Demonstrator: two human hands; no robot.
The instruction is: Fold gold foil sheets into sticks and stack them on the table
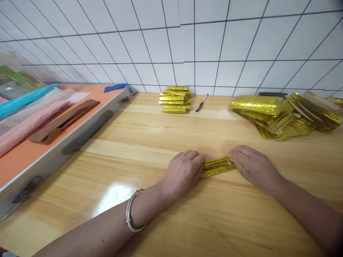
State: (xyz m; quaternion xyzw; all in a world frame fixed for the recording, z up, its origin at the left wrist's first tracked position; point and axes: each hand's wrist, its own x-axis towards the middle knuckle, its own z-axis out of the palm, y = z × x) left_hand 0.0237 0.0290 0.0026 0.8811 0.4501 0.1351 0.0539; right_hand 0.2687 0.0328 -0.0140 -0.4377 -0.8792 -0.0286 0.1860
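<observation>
A narrow strip of shiny gold foil paper, with folded edges along its length, lies low over the wooden table between my hands. My left hand, with a silver bangle on its wrist, is closed on the strip's left end. At the right end, the fingers of my right hand pinch the foil. Both thumbs are largely hidden. Beyond my hands, a small stack of gold foil rolls or folded bars sits near the wall. A loose pile of gold foil sheets spreads out at the back right.
A black-and-clear pen lies beside the stack. On the left stands a raised orange surface with a grey side, bearing brown, pink, white and blue folded sheets. A white tiled wall closes off the back of the wooden table.
</observation>
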